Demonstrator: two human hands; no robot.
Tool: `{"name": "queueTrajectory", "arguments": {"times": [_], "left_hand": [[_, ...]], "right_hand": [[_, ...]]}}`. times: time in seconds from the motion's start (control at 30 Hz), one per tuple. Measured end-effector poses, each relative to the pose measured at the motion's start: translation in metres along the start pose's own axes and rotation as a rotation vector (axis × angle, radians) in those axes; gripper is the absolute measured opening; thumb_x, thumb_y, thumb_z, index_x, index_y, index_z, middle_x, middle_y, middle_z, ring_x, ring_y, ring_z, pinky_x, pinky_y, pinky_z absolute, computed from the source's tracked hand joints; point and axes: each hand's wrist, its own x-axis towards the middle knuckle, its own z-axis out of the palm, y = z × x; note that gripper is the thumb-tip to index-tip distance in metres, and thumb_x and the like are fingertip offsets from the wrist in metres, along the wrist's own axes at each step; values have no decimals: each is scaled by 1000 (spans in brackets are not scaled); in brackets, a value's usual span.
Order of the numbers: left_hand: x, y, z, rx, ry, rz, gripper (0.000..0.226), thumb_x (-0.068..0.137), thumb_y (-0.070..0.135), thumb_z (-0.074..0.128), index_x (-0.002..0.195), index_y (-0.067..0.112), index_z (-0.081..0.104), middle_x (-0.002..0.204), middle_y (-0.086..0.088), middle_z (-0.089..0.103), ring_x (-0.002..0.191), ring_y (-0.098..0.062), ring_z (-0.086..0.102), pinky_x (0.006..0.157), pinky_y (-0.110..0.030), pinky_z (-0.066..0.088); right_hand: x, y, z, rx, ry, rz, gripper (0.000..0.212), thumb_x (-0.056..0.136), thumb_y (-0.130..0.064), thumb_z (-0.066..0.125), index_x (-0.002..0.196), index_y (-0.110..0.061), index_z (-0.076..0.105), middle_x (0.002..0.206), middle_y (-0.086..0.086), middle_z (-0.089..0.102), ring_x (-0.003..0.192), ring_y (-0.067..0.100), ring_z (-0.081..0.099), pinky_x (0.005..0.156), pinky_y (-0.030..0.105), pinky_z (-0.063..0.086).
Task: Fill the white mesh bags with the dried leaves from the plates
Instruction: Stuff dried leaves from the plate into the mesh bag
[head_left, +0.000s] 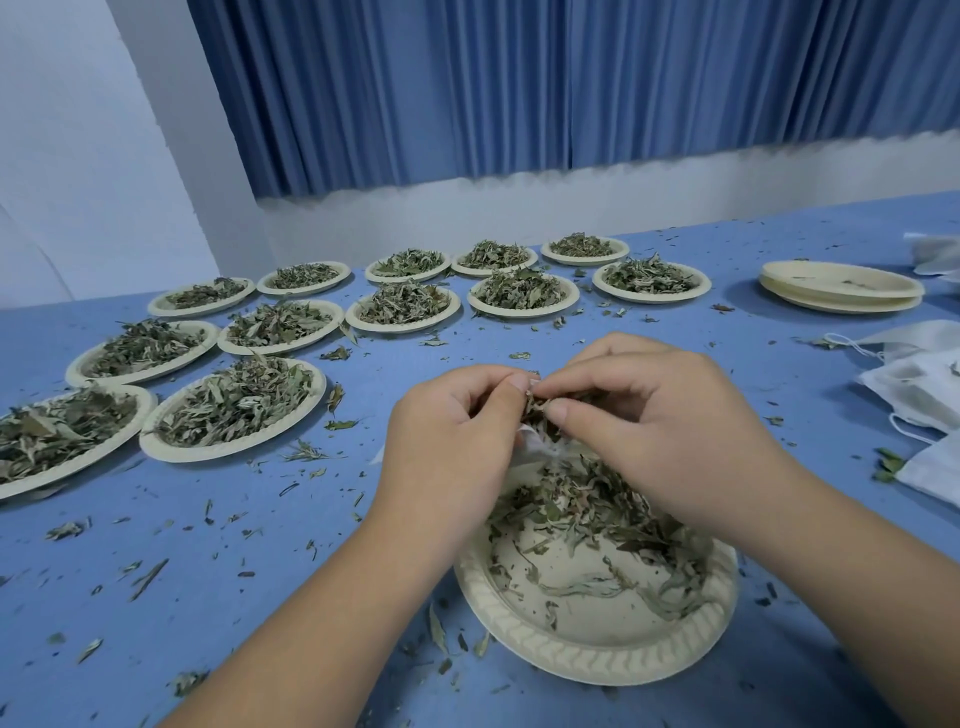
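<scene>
A cream paper plate (597, 654) lies in front of me with dried leaves (587, 509) heaped on its far side. Above that heap my left hand (457, 436) grips the mouth of a white mesh bag (535, 441), most of which is hidden under my fingers. My right hand (654, 415) pinches a tuft of leaves right at the bag's mouth, thumb and fingertips meeting my left thumb. Several full plates (234, 410) of leaves stand in rows to the left and at the back.
A stack of emptied plates (841, 288) sits at the far right. White mesh bags (914, 395) with strings lie along the right edge. Leaf crumbs are scattered all over the blue tabletop (208, 545). A blue curtain and a white wall stand behind.
</scene>
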Motion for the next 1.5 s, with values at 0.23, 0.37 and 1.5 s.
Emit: {"name": "queueTrajectory", "arguments": {"times": [0.23,0.37,1.5], "left_hand": [[-4,3,2,-70,-50,7,24,95,15,59,81,21,77,72,4,73,58,-6,68,53,-15,52],[-2,0,2,-13,-34,10,24,94,20,59,79,26,77,70,7,72,59,-5,66,57,-20,56],[0,0,-1,-14,-50,23,25,91,23,61,72,32,74,55,12,64,51,-2,54,49,-13,41]], "right_hand": [[-2,-2,7,-120,117,6,17,74,-17,79,77,-32,71,71,-15,66,71,1,59,63,10,42],[-3,0,7,-3,116,104,16,71,-23,81,76,-32,70,74,-19,68,54,3,52,54,15,42],[8,15,7,214,-20,255,28,66,-15,85,79,-29,66,73,-11,63,65,8,55,73,42,55]]}}
